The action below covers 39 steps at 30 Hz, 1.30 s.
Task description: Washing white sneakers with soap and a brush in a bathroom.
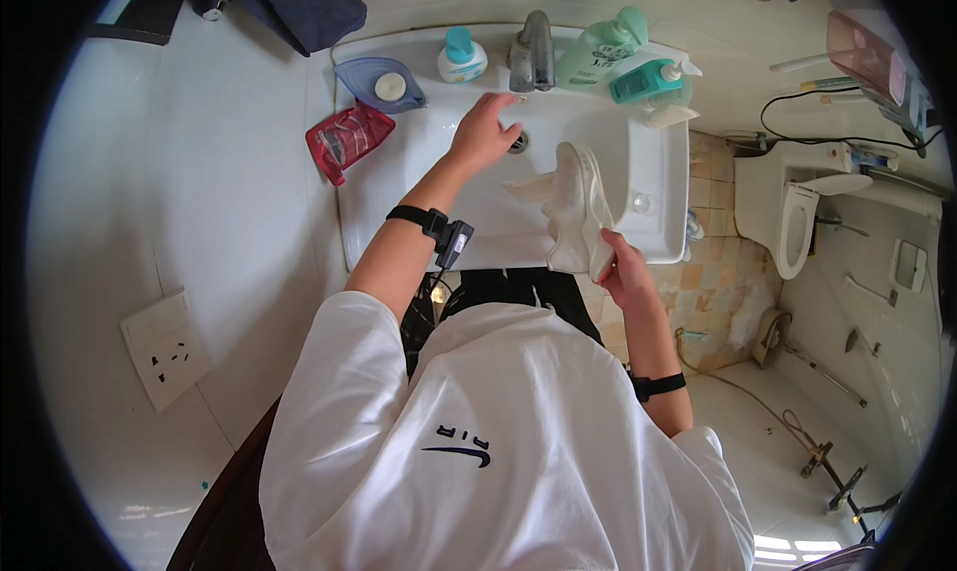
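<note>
My right hand (626, 270) holds a white shoe (579, 205) by one end, on its sole side. The shoe is over the right part of a white ceramic washbasin (419, 235), turned on its side, with its tongue or a flap sticking out to the left. My left hand (486, 134) hangs over the basin near the drain (517, 142), fingers apart and holding nothing. Just beyond its fingertips stands the metal faucet (531, 55). Whether water runs cannot be told.
Along the basin's back rim stand a white bottle with a teal cap (461, 57), a pale green pump bottle (602, 51) and a teal pump bottle (647, 81). At the left lie a red pouch (348, 139) and a blue pouch (366, 78). A toilet (796, 227) stands farther right.
</note>
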Each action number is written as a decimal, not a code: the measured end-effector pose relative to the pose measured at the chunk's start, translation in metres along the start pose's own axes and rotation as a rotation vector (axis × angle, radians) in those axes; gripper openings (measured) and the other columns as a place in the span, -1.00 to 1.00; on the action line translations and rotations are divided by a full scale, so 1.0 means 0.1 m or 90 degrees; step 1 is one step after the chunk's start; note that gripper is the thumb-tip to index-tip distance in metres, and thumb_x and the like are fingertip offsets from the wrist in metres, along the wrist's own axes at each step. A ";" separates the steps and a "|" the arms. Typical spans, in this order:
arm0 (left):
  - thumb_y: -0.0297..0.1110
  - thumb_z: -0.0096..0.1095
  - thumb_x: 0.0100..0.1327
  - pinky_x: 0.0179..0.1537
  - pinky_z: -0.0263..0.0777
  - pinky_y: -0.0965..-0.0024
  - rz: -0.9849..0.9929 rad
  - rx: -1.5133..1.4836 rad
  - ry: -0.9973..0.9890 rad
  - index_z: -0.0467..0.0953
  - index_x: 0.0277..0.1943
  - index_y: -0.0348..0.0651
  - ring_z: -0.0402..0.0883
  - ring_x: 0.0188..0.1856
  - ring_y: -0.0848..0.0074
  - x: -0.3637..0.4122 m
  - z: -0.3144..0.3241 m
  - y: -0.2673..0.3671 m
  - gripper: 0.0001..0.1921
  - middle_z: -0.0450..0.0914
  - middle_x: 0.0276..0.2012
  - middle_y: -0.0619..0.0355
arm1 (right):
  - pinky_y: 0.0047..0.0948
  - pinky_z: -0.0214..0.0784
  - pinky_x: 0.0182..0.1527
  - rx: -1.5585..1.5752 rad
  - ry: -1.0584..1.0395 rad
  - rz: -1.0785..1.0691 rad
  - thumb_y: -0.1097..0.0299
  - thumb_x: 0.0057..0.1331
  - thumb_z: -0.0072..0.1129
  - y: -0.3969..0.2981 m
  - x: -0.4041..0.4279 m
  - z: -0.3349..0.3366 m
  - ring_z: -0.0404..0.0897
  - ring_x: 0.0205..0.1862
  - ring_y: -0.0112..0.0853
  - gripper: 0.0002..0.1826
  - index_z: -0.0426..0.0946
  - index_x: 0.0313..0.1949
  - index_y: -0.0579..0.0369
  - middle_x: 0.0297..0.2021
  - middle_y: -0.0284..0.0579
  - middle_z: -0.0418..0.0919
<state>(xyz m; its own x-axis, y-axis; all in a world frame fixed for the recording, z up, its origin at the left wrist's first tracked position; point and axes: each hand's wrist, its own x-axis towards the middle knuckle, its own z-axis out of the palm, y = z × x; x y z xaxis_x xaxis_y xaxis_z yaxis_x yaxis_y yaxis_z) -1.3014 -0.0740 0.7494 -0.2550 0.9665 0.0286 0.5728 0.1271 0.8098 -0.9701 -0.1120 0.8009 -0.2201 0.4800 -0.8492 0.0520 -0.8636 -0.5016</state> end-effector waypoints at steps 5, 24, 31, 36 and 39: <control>-0.32 0.31 0.20 -0.09 0.53 0.15 -0.041 -0.064 -0.025 0.54 0.17 -0.12 0.65 -0.18 0.12 0.46 -0.09 0.40 -0.55 0.60 0.08 -0.07 | -0.39 0.38 -0.43 -0.005 -0.005 -0.009 0.02 0.29 0.30 -0.08 -0.01 0.07 0.52 -0.45 -0.44 -0.50 0.53 -0.08 0.28 -0.34 -0.19 0.56; -0.22 0.40 0.15 0.07 0.47 0.22 -0.098 0.120 -0.100 0.53 0.05 -0.15 0.59 0.08 0.21 -0.43 0.45 -0.74 -0.58 0.62 0.00 -0.03 | -0.30 0.36 -0.27 0.145 -0.196 0.122 -0.12 0.40 -0.02 -0.38 0.19 0.64 0.59 -0.15 -0.23 -0.47 0.43 0.18 -0.03 -0.06 -0.12 0.59; -0.15 0.44 0.10 0.04 0.45 0.01 -0.522 -0.468 -0.366 0.44 0.27 -0.04 0.45 0.20 0.22 -0.38 0.28 -0.79 -0.35 0.49 0.19 0.06 | -0.29 0.39 -0.28 0.092 -0.169 0.133 -0.08 0.40 -0.02 -0.38 0.03 0.68 0.60 -0.16 -0.24 -0.47 0.38 0.23 -0.08 -0.04 -0.15 0.60; -0.14 0.38 0.20 -0.09 0.57 0.08 -0.196 -0.124 -0.527 0.39 0.35 -0.11 0.68 -0.08 0.26 -0.33 0.46 -0.86 -0.34 0.70 -0.12 0.05 | -0.27 0.38 -0.34 0.031 -0.116 0.117 -0.01 0.41 0.04 -0.35 0.03 0.56 0.59 -0.18 -0.31 -0.51 0.38 0.22 -0.06 -0.07 -0.18 0.59; -0.20 0.35 0.23 -0.37 0.55 0.17 -0.325 -0.213 -0.516 0.52 0.18 -0.18 0.65 -0.38 0.33 -0.33 0.52 -0.63 -0.52 0.65 -0.40 0.13 | -0.26 0.38 -0.35 0.018 -0.092 0.108 0.01 0.41 0.06 -0.32 0.06 0.47 0.59 -0.20 -0.33 -0.51 0.38 0.21 -0.02 -0.08 -0.19 0.59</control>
<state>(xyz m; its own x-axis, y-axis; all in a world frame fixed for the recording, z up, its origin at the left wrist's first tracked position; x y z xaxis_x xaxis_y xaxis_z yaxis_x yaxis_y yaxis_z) -1.2880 -0.1025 0.6670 0.2683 0.6905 -0.6718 0.2639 0.6180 0.7406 -1.0187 -0.0886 0.8198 -0.3483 0.3022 -0.8873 0.0728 -0.9350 -0.3470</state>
